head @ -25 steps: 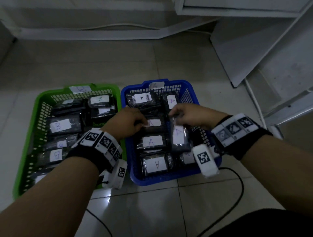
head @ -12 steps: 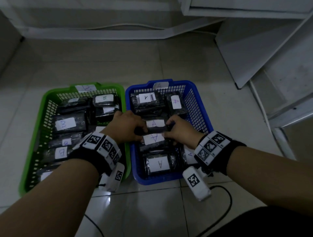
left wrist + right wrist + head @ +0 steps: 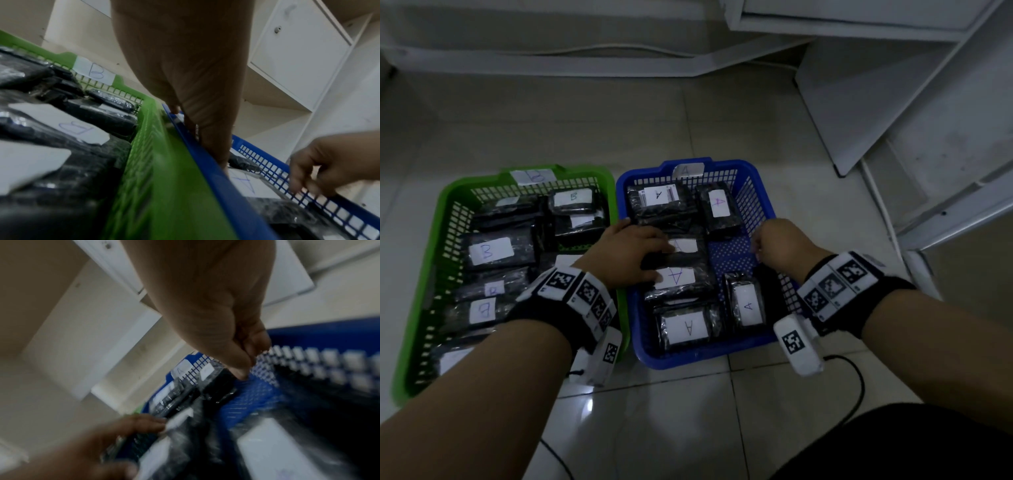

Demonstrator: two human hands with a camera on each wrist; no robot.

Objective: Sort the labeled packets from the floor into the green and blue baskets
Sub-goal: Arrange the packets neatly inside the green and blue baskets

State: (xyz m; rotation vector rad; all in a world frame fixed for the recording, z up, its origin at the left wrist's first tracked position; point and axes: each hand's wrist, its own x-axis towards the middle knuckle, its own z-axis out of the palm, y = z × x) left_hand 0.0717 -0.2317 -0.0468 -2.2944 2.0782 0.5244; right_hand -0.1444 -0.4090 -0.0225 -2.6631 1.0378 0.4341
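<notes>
A green basket (image 3: 448, 198), tagged "B", is sitting on the tiled floor (image 3: 688, 428) at left, holding black packets (image 3: 496, 251) hand-lettered "B". Touching it at right, a blue basket (image 3: 760, 192) tagged "A" is carrying packets marked "A" (image 3: 674, 277). The left hand (image 3: 626, 257) is lying on two of these, fingers extended and flat. The right hand (image 3: 780, 245) is hovering over the blue basket's right wall, fingers loosely curled, holding nothing. The person's forearms are hiding some labels; the right wrist view is blurring badly.
</notes>
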